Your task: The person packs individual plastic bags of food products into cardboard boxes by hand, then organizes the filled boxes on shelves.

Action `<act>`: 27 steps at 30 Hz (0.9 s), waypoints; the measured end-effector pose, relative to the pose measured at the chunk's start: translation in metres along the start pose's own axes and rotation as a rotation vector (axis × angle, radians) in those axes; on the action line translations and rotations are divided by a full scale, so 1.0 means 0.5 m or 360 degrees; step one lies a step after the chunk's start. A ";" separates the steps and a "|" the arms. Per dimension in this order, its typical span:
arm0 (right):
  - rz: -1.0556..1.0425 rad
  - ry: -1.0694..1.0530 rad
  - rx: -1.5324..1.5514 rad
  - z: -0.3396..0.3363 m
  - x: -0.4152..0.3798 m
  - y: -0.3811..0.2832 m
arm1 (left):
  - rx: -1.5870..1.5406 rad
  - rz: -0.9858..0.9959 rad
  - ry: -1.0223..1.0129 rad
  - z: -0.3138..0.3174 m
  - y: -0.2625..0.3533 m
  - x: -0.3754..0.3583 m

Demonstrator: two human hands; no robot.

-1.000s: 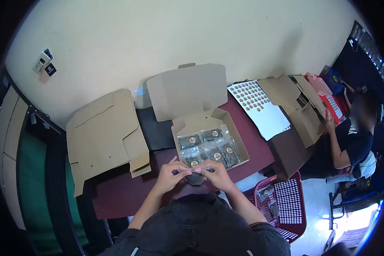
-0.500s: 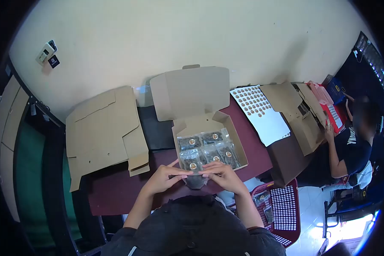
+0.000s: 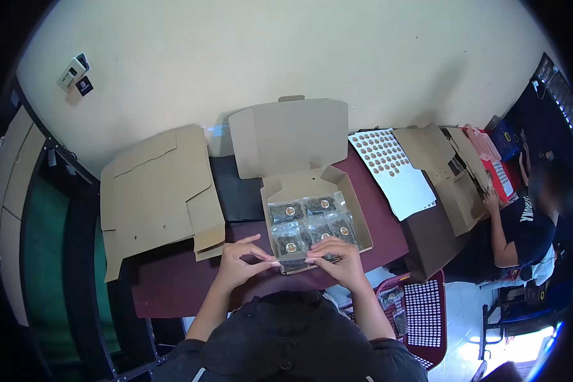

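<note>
An open cardboard box point(image 3: 361, 219) with its lid raised stands on the maroon table. In it lie several clear pouches point(image 3: 290, 211) of dark contents, each with a round sticker. At the box's front edge, one more clear pouch point(image 3: 293, 263) of dark contents is stretched between my hands. My left hand point(image 3: 239, 262) pinches its left top corner between thumb and fingers. On the other side my right hand point(image 3: 339, 260) pinches its right top corner and partly covers pouches in the box. The held pouch's lower part is partly hidden.
Flattened cardboard boxes point(image 3: 156, 191) lie at the left. Right of the open box is a sheet of round stickers point(image 3: 379, 153). A red basket point(image 3: 440, 299) with pouches stands below the table. At the right, a person point(image 3: 506, 235) handles another cardboard box point(image 3: 452, 191).
The held pouch has gone from hanging over the box's front edge to lying lower inside it. My hands have moved slightly apart, and the view has shifted a little.
</note>
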State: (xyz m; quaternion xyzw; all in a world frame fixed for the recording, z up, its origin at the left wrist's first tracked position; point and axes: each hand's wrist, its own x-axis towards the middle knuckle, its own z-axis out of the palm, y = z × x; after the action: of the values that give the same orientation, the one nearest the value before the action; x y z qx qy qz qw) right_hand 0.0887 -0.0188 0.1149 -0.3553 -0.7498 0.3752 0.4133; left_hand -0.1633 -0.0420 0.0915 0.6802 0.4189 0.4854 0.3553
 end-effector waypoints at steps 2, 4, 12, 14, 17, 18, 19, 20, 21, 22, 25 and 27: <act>0.0084 0.0027 0.0073 0.005 -0.005 0.007 | -0.0039 -0.0022 0.0009 0.002 0.003 0.003; 0.0172 0.0057 0.0144 0.005 -0.005 -0.001 | -0.0080 -0.0044 0.0014 0.004 0.002 0.004; 0.0557 0.0593 0.0396 -0.026 -0.010 0.044 | 0.0019 -0.0039 0.0165 -0.019 -0.019 0.016; 0.0572 0.0823 0.0540 -0.037 -0.006 0.062 | 0.0063 0.0001 0.0015 -0.001 0.006 0.021; 0.0634 0.1128 0.0660 -0.033 0.001 0.087 | 0.0126 -0.0067 -0.0391 0.054 0.031 0.025; 0.0640 0.1158 0.0675 -0.025 0.005 0.089 | 0.0088 -0.0076 -0.0377 0.075 0.031 0.021; 0.0649 0.1191 0.0690 -0.019 0.006 0.088 | 0.0047 -0.0087 -0.0368 0.090 0.024 0.017; 0.0674 0.1121 0.0703 -0.016 0.001 0.086 | 0.0043 -0.0085 -0.0374 0.097 0.005 0.013; 0.0675 0.1125 0.0701 -0.011 0.002 0.082 | 0.0100 -0.0039 -0.0319 0.101 -0.012 0.014; 0.0659 0.1146 0.0712 -0.006 0.006 0.079 | 0.0160 0.0007 -0.0259 0.102 -0.025 0.014; 0.0660 0.1033 0.0927 -0.012 0.002 0.120 | -0.0064 -0.0236 -0.0231 0.092 -0.035 0.014; 0.0590 0.0736 0.0763 -0.017 -0.006 0.161 | -0.0435 -0.0349 -0.0118 0.102 -0.076 0.005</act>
State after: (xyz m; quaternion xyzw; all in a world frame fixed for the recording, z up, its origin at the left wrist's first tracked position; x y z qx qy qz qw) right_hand 0.1155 0.0185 0.0480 -0.4535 -0.4505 0.5183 0.5681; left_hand -0.1226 -0.0285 0.0447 0.5934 0.4072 0.4707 0.5104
